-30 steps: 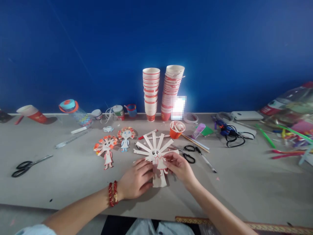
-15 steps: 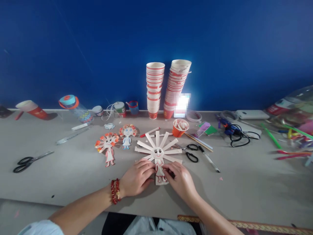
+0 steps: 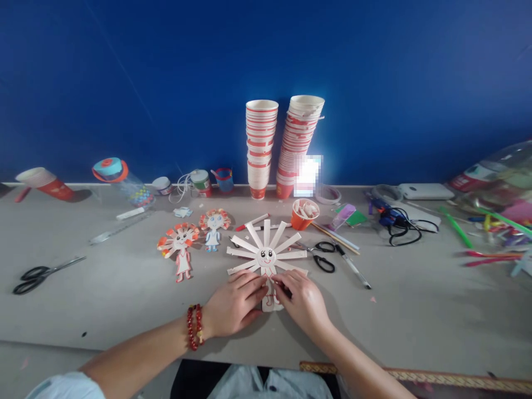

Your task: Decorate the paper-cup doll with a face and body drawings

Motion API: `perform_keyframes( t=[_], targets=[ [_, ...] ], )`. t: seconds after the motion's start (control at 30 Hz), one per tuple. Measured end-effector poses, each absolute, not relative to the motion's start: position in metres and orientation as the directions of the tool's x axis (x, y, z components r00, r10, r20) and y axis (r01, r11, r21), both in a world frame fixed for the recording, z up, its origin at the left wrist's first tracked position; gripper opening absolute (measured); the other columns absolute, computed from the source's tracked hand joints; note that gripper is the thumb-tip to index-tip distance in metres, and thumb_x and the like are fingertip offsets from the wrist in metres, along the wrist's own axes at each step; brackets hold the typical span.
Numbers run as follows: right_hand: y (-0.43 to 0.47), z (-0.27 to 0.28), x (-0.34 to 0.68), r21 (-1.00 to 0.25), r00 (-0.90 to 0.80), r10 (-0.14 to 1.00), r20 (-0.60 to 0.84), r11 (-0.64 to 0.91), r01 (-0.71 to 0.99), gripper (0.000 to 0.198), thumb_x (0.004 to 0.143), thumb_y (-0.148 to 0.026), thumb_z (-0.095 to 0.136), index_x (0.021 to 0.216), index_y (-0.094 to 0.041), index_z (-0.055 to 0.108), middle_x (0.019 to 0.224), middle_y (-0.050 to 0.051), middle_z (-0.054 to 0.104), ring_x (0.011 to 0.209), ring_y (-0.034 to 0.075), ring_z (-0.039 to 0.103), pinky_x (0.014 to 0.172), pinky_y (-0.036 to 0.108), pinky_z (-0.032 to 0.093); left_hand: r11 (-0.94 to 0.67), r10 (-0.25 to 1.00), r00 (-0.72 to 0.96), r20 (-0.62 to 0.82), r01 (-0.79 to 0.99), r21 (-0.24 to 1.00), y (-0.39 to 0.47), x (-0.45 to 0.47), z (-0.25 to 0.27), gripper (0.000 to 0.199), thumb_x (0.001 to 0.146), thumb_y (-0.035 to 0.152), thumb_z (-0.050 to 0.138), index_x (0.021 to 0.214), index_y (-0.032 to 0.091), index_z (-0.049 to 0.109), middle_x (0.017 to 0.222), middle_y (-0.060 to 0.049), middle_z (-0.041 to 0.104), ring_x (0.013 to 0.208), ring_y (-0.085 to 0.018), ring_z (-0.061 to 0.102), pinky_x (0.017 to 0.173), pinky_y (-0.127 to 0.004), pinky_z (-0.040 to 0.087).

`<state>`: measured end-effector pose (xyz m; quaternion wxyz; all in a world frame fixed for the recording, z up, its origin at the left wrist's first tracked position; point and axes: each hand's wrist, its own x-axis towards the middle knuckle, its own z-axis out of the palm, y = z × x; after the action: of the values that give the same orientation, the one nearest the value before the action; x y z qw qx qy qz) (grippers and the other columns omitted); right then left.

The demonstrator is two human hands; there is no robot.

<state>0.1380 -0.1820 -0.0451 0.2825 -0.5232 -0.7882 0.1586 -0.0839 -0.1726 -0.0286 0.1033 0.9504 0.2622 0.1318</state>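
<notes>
A white paper doll [image 3: 266, 256] lies on the table before me, with paper strips fanned round its smiling face and a body outlined in red. My left hand [image 3: 239, 299] presses on the body's left side, fingers together. From the other side, my right hand [image 3: 303, 299] has its thumb and forefinger pinched at the doll's chest. The fingers cover much of the body; its drawn feet show below them. To the left lie two finished-looking dolls, one with orange-tipped hair [image 3: 182, 252] and one in blue outline [image 3: 213, 228].
Black-handled scissors [image 3: 324, 256] and a pen [image 3: 352, 266] lie right of the doll; more scissors [image 3: 45, 274] lie far left. Behind stand an orange cup of scraps [image 3: 305, 216] and stacked paper cups [image 3: 261, 149]. A glue gun with a black cord [image 3: 399, 224] sits further right.
Both hands have closed in slightly over the doll's body, the fingertips now nearer each other at its chest and covering more of it. The whole view has shifted slightly.
</notes>
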Motion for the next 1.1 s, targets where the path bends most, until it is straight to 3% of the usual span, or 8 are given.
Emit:
perform_keyframes(
  t=[0.47,0.7,1.1],
  targets=[
    [-0.1819,-0.0440,0.1406,-0.616,-0.276,0.927,0.254,0.375,0.693,0.017,0.095,-0.021,0.051,0.093,-0.023,0.068,0.083,0.004,0.071,0.078,0.020,0.066,0.071,0.030,0.048,-0.835,0.539,0.805,0.247,0.471,0.284,-0.1705,-0.0863,-0.0287,0.049,0.095,0.026,0.051,0.141,0.013,0.045,0.142,-0.015,0.051,0.129,-0.028,0.047,0.111,-0.045,0.040],
    [-0.1817,-0.0458,0.1390,-0.570,-0.270,0.926,0.263,0.375,0.731,0.016,0.096,-0.021,0.052,0.093,-0.022,0.068,0.083,0.003,0.070,0.079,0.019,0.065,0.070,0.028,0.046,-0.839,0.532,0.821,0.208,0.479,0.257,-0.1708,-0.0834,-0.0299,0.042,0.094,0.027,0.053,0.134,0.014,0.052,0.142,-0.012,0.052,0.129,-0.028,0.046,0.112,-0.046,0.039],
    [-0.1811,-0.0486,0.1383,-0.541,-0.278,0.926,0.258,0.376,0.752,0.017,0.097,-0.021,0.052,0.096,-0.022,0.069,0.086,0.004,0.069,0.082,0.020,0.065,0.073,0.028,0.047,-0.833,0.544,0.822,0.168,0.505,0.226,-0.1719,-0.0833,-0.0295,0.049,0.093,0.032,0.056,0.138,0.014,0.049,0.145,-0.011,0.049,0.132,-0.028,0.044,0.113,-0.044,0.038]
  ],
)
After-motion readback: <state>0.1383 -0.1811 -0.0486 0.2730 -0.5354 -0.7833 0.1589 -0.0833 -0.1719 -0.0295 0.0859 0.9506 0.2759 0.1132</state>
